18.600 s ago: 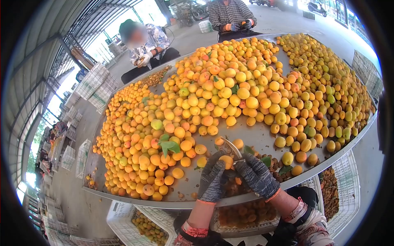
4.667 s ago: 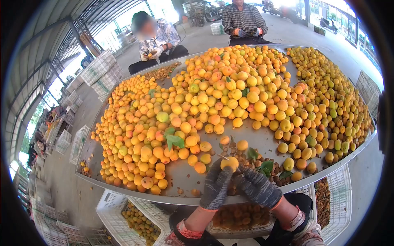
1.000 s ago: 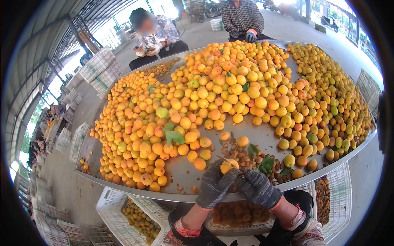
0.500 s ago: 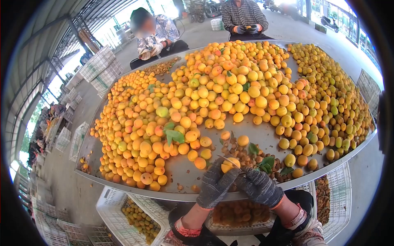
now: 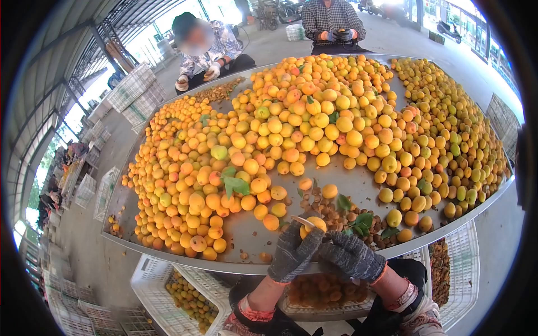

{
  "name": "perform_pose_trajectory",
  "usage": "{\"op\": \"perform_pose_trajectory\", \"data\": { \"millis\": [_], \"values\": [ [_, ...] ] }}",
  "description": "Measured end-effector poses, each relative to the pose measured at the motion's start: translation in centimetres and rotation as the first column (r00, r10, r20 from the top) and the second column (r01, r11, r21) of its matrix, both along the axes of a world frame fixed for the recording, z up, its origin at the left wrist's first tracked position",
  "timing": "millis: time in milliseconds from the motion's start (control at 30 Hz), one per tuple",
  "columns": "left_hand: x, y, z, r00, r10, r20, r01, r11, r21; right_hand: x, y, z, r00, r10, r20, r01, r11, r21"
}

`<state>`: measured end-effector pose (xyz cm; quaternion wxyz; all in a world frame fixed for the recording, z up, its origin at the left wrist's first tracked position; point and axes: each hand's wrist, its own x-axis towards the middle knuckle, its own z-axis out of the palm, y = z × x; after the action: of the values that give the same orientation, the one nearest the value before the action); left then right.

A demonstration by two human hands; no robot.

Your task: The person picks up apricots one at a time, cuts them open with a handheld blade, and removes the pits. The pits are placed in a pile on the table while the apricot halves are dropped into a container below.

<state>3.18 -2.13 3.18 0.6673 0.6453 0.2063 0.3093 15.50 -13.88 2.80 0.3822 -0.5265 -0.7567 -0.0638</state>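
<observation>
My left hand (image 5: 292,252), in a dark grey knit glove, is closed round a yellow-orange apricot (image 5: 315,225) just above the table's near edge. A thin pale strip (image 5: 302,222) lies across the apricot's left side. Close beside it on the right, my right hand (image 5: 354,256) wears a matching glove. Its fingers are curled, and I cannot tell what they hold. Beyond the hands lie brown pits and scraps (image 5: 325,206) with green leaves (image 5: 363,223). A large heap of apricots (image 5: 213,162) spreads over the metal table (image 5: 249,227).
White plastic crates (image 5: 147,269) stand under the near edge, one with greenish-yellow fruit (image 5: 191,299). Below my hands is a container of orange-brown pieces (image 5: 325,294). Smaller apricots (image 5: 448,123) cover the right side. Two people (image 5: 213,47) sit across the table; stacked crates (image 5: 134,92) stand left.
The thin strip on the apricot has shifted left and now points up-left. My right fingers have drawn slightly away from the fruit. The person at far left has moved their hands apart.
</observation>
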Motion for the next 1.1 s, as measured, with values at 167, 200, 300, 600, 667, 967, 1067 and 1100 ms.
{"op": "perform_pose_trajectory", "data": {
  "millis": [167, 200, 300, 600, 667, 967, 1067, 1100],
  "values": [
    [0.9, 0.0, 0.2, 0.995, 0.059, -0.077, -0.066, 0.993, -0.102, -1.0, 0.6, 0.4, 0.994, -0.109, -0.025, 0.109, 0.994, -0.025],
    [0.5, -0.5, 0.5, 0.997, 0.057, -0.059, -0.07, 0.968, -0.241, -1.9, -0.1, 2.3, 0.941, -0.252, -0.228, 0.168, 0.928, -0.333],
    [0.6, -0.5, 0.2, 0.998, 0.057, -0.005, -0.055, 0.951, -0.305, -2.1, -0.4, 2.2, 0.847, -0.402, -0.348, 0.156, 0.814, -0.56],
    [-0.1, 0.3, 0.1, 1.0, -0.017, -0.026, 0.018, 0.999, 0.041, -0.4, -0.3, -0.4, 0.759, -0.101, -0.643, -0.185, 0.914, -0.362],
    [-0.1, 0.5, 0.1, 0.999, -0.019, -0.032, 0.023, 0.989, 0.146, -0.5, -0.1, -0.8, 0.745, -0.088, -0.661, -0.253, 0.88, -0.403],
    [0.0, 1.2, 0.8, 0.984, 0.173, -0.028, -0.17, 0.908, -0.383, 0.5, -1.1, 0.5, 0.996, -0.091, -0.002, 0.089, 0.976, -0.199],
    [-0.7, 2.1, 0.6, 0.99, 0.115, -0.078, -0.139, 0.851, -0.507, 1.9, -2.1, 2.2, -0.319, -0.26, -0.912, -0.468, 0.879, -0.087],
    [-0.6, 2.0, 0.6, 0.99, 0.111, -0.082, -0.138, 0.849, -0.511, 2.0, -1.8, 3.0, -0.323, -0.263, -0.909, -0.466, 0.88, -0.089]
  ]
}}
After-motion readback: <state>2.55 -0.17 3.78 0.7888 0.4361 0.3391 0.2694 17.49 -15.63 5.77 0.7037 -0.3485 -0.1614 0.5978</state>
